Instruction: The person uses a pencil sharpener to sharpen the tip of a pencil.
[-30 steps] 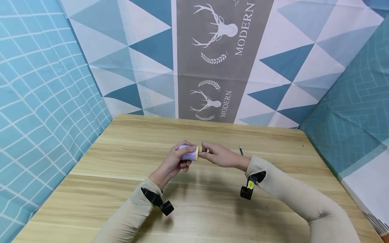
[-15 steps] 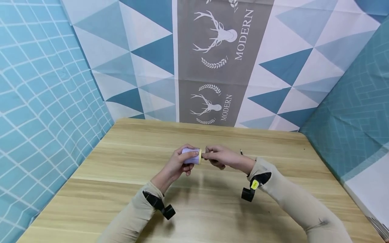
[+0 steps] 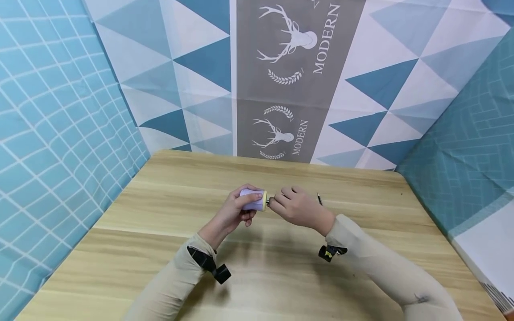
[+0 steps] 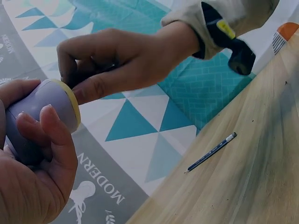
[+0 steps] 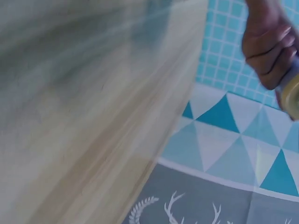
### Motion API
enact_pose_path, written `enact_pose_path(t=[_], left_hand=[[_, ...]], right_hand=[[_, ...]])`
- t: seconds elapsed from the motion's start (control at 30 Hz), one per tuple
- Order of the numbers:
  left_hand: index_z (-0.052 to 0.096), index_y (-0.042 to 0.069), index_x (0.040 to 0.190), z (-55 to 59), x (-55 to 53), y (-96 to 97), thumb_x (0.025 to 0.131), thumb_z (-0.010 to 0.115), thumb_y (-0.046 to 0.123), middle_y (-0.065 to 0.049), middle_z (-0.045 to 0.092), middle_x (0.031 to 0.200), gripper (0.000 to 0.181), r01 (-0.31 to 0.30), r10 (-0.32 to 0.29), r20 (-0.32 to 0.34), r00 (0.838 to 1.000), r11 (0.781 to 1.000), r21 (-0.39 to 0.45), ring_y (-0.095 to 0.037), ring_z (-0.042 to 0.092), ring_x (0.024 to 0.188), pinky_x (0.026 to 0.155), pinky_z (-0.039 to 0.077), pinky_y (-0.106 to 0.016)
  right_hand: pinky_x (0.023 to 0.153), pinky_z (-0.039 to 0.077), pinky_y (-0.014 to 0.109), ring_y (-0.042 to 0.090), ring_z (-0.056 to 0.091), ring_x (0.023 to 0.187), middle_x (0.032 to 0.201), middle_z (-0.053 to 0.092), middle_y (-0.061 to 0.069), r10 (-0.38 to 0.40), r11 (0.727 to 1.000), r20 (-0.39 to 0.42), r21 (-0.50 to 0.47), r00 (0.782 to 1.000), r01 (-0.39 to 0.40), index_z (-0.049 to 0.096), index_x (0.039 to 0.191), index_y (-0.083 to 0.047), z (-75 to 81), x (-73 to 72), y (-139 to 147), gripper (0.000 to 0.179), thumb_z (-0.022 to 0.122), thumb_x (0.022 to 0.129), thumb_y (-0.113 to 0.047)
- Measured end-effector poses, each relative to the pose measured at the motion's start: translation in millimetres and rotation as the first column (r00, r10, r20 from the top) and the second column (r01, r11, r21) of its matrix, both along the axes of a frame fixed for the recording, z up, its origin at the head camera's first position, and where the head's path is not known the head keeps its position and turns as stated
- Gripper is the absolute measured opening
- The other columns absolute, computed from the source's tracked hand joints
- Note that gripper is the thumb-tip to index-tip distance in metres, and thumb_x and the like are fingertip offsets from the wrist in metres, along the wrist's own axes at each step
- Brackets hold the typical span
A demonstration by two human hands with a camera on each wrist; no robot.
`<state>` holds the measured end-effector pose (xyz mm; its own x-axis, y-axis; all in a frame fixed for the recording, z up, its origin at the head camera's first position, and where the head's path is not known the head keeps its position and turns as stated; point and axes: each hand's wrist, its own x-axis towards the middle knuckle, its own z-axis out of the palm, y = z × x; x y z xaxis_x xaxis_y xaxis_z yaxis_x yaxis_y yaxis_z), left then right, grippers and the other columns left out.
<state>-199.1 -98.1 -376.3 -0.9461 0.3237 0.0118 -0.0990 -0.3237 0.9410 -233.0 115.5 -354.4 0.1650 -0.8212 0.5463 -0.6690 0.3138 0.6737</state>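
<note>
My left hand is wrapped around a purple hand-crank pencil sharpener, thumb along its top. The sharpener lies sideways above the table, its yellow-rimmed end facing my right hand. From that end sticks a short dark metal crank, and the curled fingers of the right hand pinch its outer part, mostly hiding it. A dark pencil with a pale end lies on the table behind the right wrist. In the right wrist view, the left hand and yellow end appear blurred at the edge.
The wooden table spreads under both hands. Behind it hangs a patterned cloth with deer heads, and a blue checked cloth covers the left side. A white object stands at the right edge.
My right hand has turned about the sharpener's end, its knuckles now rolled upward and wrist rotated. The dark crank shows more between the hands. The left hand keeps its grip almost in place.
</note>
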Motion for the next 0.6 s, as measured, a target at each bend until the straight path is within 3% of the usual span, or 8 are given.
enact_pose_path(t=[0.07, 0.17, 0.3, 0.4, 0.47, 0.5, 0.53, 0.6], left_hand=[[0.064, 0.017, 0.099, 0.0, -0.6, 0.8, 0.090, 0.063, 0.014, -0.004, 0.054, 0.062, 0.010, 0.001, -0.001, 0.004, 1.000, 1.000, 0.003, -0.006, 0.038, 0.039, 0.035, 0.039, -0.021], [0.063, 0.017, 0.098, -0.8, -0.4, 1.6, 0.089, 0.063, 0.013, -0.003, 0.054, 0.060, 0.010, -0.004, 0.003, 0.020, 1.000, 1.000, 0.007, -0.005, 0.038, 0.038, 0.035, 0.039, -0.020], [0.063, 0.017, 0.097, -2.3, 0.5, 2.6, 0.089, 0.064, 0.013, -0.003, 0.054, 0.060, 0.008, -0.010, 0.010, 0.037, 0.999, 1.000, 0.009, -0.005, 0.038, 0.037, 0.035, 0.039, -0.020], [0.063, 0.016, 0.096, -3.2, 0.6, 3.0, 0.089, 0.064, 0.014, -0.003, 0.054, 0.060, 0.007, -0.012, 0.011, 0.044, 0.999, 1.000, 0.013, -0.005, 0.038, 0.037, 0.035, 0.038, -0.020], [0.063, 0.016, 0.096, -3.4, 0.4, 3.2, 0.090, 0.064, 0.015, -0.003, 0.055, 0.061, 0.006, -0.009, 0.008, 0.049, 0.999, 1.000, 0.015, -0.005, 0.039, 0.037, 0.036, 0.037, -0.020], [0.063, 0.016, 0.096, -3.7, 0.2, 3.2, 0.090, 0.064, 0.016, -0.003, 0.055, 0.061, 0.006, -0.008, 0.007, 0.052, 0.999, 1.000, 0.016, -0.004, 0.039, 0.037, 0.036, 0.037, -0.020], [0.063, 0.016, 0.096, -3.9, 0.2, 3.3, 0.090, 0.064, 0.016, -0.003, 0.055, 0.061, 0.006, -0.006, 0.005, 0.053, 0.999, 1.000, 0.016, -0.004, 0.039, 0.037, 0.036, 0.037, -0.020], [0.062, 0.015, 0.096, -4.4, -0.1, 3.5, 0.090, 0.063, 0.017, -0.003, 0.055, 0.062, 0.006, -0.004, 0.003, 0.054, 0.999, 1.000, 0.016, -0.004, 0.039, 0.038, 0.036, 0.037, -0.020]], right_hand=[[0.046, 0.037, 0.024, 0.013, 0.043, 0.054, 0.068, 0.052, -0.001, 0.002, 1.000, -0.072, 0.024, 0.997, 0.000, 0.055, 0.087, -0.007, 0.6, -4.3, 1, 0.030, 0.034, 0.109, -0.013], [0.043, 0.032, 0.023, 0.011, 0.037, 0.049, 0.061, 0.047, -0.002, 0.020, 0.998, -0.080, 0.068, 0.997, -0.014, 0.052, 0.085, -0.007, -0.5, -8.6, 0, 0.031, 0.033, 0.108, -0.011], [0.039, 0.027, 0.023, 0.009, 0.030, 0.044, 0.053, 0.038, -0.004, 0.025, 0.995, 0.086, 0.092, 0.996, -0.033, 0.046, 0.082, -0.007, -3.1, -7.1, -2, 0.037, 0.025, 0.110, -0.016], [0.038, 0.023, 0.023, 0.007, 0.025, 0.043, 0.052, 0.031, -0.007, -0.005, 0.996, 0.319, 0.091, 0.948, -0.025, 0.042, 0.084, -0.007, -2.3, -1.6, -3, 0.037, 0.023, 0.111, -0.025], [0.038, 0.022, 0.021, 0.004, 0.023, 0.044, 0.053, 0.029, -0.009, -0.027, 0.995, 0.496, 0.101, 0.868, -0.026, 0.040, 0.086, -0.007, 0.2, 1.6, -4, 0.032, 0.029, 0.110, -0.026], [0.039, 0.022, 0.020, 0.003, 0.023, 0.045, 0.055, 0.030, -0.009, -0.031, 0.994, 0.591, 0.100, 0.806, -0.035, 0.039, 0.088, -0.007, 2.0, 2.8, -4, 0.028, 0.035, 0.109, -0.024], [0.041, 0.023, 0.019, 0.002, 0.023, 0.046, 0.056, 0.031, -0.010, -0.039, 0.994, 0.679, 0.102, 0.733, -0.042, 0.039, 0.088, -0.008, 3.9, 3.7, -4, 0.024, 0.040, 0.109, -0.021], [0.044, 0.027, 0.019, 0.001, 0.027, 0.048, 0.060, 0.035, -0.010, -0.057, 0.994, 0.835, 0.098, 0.548, -0.047, 0.041, 0.090, -0.008, 8.2, 4.6, -4, 0.018, 0.048, 0.106, -0.014]])
